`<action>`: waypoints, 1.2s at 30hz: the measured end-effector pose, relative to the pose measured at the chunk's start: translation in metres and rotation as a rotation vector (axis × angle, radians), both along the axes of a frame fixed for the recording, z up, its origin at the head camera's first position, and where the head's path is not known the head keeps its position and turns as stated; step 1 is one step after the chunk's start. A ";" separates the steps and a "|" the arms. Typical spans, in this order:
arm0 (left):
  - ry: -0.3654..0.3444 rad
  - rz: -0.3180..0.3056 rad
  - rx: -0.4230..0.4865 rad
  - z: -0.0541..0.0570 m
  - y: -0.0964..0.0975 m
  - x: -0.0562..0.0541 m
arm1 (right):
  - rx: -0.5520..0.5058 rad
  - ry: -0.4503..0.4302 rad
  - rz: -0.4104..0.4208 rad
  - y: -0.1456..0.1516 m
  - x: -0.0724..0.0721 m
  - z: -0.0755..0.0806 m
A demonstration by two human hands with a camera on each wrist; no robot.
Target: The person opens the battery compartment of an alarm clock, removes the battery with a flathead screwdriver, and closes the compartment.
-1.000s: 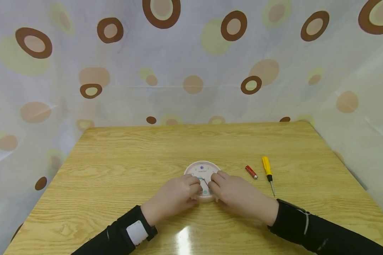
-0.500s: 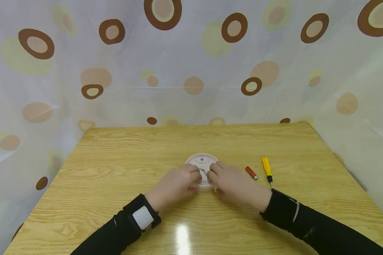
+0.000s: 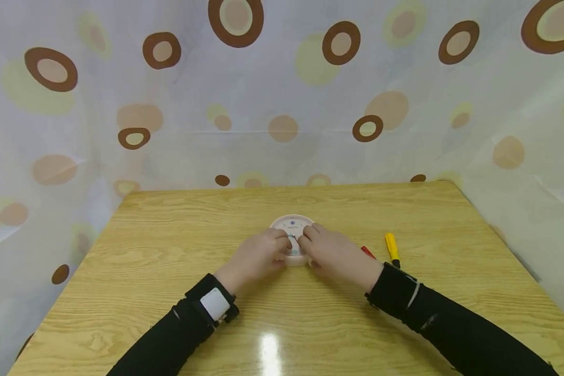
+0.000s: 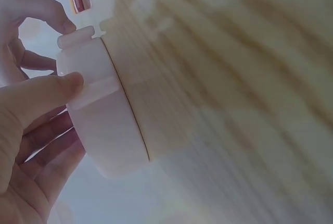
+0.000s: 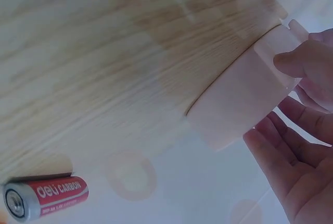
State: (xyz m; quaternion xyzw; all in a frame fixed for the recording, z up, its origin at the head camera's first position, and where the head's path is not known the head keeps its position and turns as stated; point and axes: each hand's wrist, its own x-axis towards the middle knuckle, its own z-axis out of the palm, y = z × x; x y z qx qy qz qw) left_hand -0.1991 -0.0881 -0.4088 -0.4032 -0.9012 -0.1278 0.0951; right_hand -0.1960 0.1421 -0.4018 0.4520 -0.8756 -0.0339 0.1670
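A small round clock (image 3: pixel 292 225) in pale pink lies face up on the table, its top edge away from me. From the left my left hand (image 3: pixel 256 257) grips its side, fingers curled over the face. My right hand (image 3: pixel 339 257) holds the opposite side in the same way. The left wrist view shows a thumb pressed on the wall of the clock (image 4: pixel 114 135), next to a small foot. In the right wrist view, the other thumb presses the clock's side (image 5: pixel 234 101). Part of the dial is hidden under the fingers.
Right of the clock lies a red battery (image 3: pixel 367 251), partly covered by my right wrist; it shows whole in the right wrist view. Beside it lies a yellow-handled screwdriver (image 3: pixel 391 246), its shaft hidden behind the sleeve. A patterned curtain (image 3: pixel 282 94) encloses the wooden table (image 3: pixel 169 219).
Both hands have slid the clock away from me across the table, toward the back edge. My right wrist now covers the screwdriver's shaft and part of the battery.
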 end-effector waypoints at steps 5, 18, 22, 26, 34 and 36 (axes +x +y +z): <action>-0.022 0.009 0.018 -0.001 -0.002 -0.003 | 0.005 -0.018 -0.017 -0.002 -0.001 0.002; -0.018 0.011 0.017 -0.002 -0.004 -0.003 | 0.016 -0.060 -0.044 -0.002 -0.001 0.002; -0.011 0.015 0.004 -0.002 -0.004 -0.002 | 0.020 -0.072 -0.044 -0.002 -0.002 0.000; -0.002 0.027 -0.023 -0.002 -0.002 0.000 | 0.028 -0.074 -0.047 -0.001 -0.002 0.000; -0.002 0.043 -0.047 0.002 0.000 0.003 | 0.008 -0.069 -0.037 0.001 0.000 -0.001; -0.001 0.044 -0.052 0.002 0.000 0.004 | 0.003 -0.065 -0.034 0.001 0.000 -0.002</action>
